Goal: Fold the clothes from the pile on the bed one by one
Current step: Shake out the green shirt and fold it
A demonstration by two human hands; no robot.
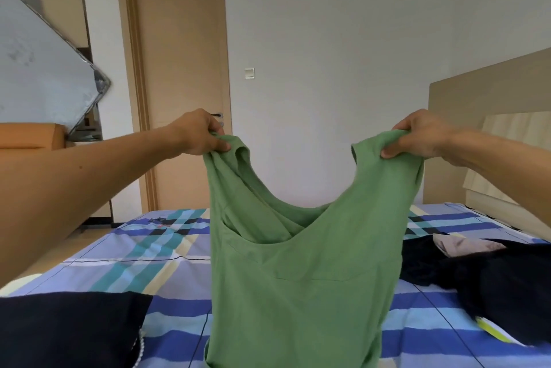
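Mid, over bed (167, 251): tank top (301, 278), betw. left grip (199, 136) & right grip (417, 136). On bed, near left: folded garment (68, 329); on bed, right: clothes pile (492, 284). Behind, left: door (179, 69); far right: headboard (489, 93).

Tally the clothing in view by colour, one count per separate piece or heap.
Green: 1, the top, held up
Black: 2, a garment at lower left and a heap at right
Beige: 1, a cloth at the heap's far edge
Total: 4
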